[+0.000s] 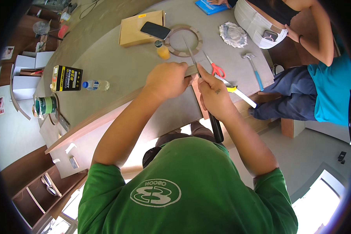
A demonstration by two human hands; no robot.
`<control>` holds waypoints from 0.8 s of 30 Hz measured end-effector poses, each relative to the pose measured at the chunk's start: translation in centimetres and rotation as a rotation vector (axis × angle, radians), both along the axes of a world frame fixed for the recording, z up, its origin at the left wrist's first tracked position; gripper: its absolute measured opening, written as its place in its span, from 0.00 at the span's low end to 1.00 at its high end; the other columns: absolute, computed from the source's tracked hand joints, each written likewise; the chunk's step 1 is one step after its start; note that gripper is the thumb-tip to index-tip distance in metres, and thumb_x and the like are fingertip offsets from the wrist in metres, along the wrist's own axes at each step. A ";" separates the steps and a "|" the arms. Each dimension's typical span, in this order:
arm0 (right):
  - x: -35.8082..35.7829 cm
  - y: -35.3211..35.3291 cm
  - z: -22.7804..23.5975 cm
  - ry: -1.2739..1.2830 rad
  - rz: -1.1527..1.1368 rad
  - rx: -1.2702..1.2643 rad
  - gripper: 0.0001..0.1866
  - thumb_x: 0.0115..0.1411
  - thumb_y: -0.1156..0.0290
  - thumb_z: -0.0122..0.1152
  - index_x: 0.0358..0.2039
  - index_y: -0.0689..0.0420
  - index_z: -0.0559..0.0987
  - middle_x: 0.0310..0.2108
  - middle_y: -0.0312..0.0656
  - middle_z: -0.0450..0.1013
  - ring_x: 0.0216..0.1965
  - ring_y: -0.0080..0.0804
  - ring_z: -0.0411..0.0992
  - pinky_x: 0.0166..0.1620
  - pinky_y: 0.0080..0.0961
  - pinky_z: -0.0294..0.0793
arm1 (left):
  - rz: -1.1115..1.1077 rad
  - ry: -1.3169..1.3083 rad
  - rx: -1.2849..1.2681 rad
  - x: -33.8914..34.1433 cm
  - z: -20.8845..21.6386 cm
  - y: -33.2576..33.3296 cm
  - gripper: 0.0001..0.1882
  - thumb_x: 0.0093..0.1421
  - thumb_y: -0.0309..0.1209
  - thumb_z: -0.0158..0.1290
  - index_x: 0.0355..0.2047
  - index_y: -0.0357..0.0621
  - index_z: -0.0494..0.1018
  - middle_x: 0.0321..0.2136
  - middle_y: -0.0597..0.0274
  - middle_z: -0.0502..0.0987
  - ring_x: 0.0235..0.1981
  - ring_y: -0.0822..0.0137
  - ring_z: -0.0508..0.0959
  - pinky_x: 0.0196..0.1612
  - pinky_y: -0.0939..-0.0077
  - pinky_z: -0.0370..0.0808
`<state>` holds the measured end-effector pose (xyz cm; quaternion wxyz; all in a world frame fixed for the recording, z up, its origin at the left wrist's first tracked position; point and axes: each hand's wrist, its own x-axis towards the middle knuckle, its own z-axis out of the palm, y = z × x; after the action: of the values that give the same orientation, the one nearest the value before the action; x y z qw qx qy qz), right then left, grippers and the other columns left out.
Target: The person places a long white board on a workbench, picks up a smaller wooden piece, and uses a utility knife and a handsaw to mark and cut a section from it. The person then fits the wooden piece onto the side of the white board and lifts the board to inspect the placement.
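My left hand (165, 80) is closed around a small flat grey-brown piece (190, 71), whose end sticks out by the thumb. My right hand (216, 95) grips a long, tapered file (190, 50); its black handle hangs below the fist and its thin tip points away over the table. The file crosses at the edge of the piece, and both hands are close together above the near table edge. Just beyond lies a ring of brown segments (171, 49). Red-handled scissors (218, 71) rest right of my hands, beside a yellow-and-white cutter-like tool (238, 92).
A cardboard box (130, 30) bears a black phone (155, 30), near a small orange-filled bottle (162, 50). Leftward stand an adhesive can (68, 78) and a clear bottle (99, 85). A hammer (253, 70) and crumpled pale item (233, 34) lie right; people stand beyond.
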<state>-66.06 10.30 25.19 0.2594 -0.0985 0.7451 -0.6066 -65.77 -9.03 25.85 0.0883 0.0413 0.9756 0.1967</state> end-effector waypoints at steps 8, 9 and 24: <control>1.0 0.7 0.8 -0.092 0.016 0.035 0.25 0.72 0.72 0.48 0.68 0.63 0.66 0.25 0.35 0.61 0.28 0.17 0.60 0.34 0.19 0.67 | 0.028 -0.003 0.016 0.1 0.0 0.1 0.15 0.59 0.41 0.59 0.30 0.40 0.73 0.25 0.46 0.79 0.30 0.43 0.80 0.34 0.49 0.75; 0.3 0.1 0.6 -0.137 0.016 0.041 0.25 0.72 0.73 0.48 0.68 0.63 0.66 0.25 0.34 0.61 0.29 0.16 0.60 0.35 0.18 0.67 | 0.017 -0.006 0.008 0.1 0.1 0.2 0.15 0.59 0.41 0.59 0.30 0.40 0.73 0.25 0.46 0.79 0.30 0.43 0.80 0.34 0.49 0.75; 2.9 2.0 1.5 -0.134 0.019 0.017 0.25 0.72 0.74 0.48 0.68 0.63 0.66 0.26 0.32 0.62 0.27 0.17 0.60 0.33 0.17 0.66 | -0.010 -0.001 -0.021 0.5 0.4 -0.1 0.15 0.59 0.40 0.58 0.30 0.40 0.73 0.26 0.46 0.79 0.31 0.43 0.80 0.35 0.49 0.76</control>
<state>-63.12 12.28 26.73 0.3151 -0.0627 0.7302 -0.6029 -65.26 -9.17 26.24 0.0903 0.0450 0.9773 0.1861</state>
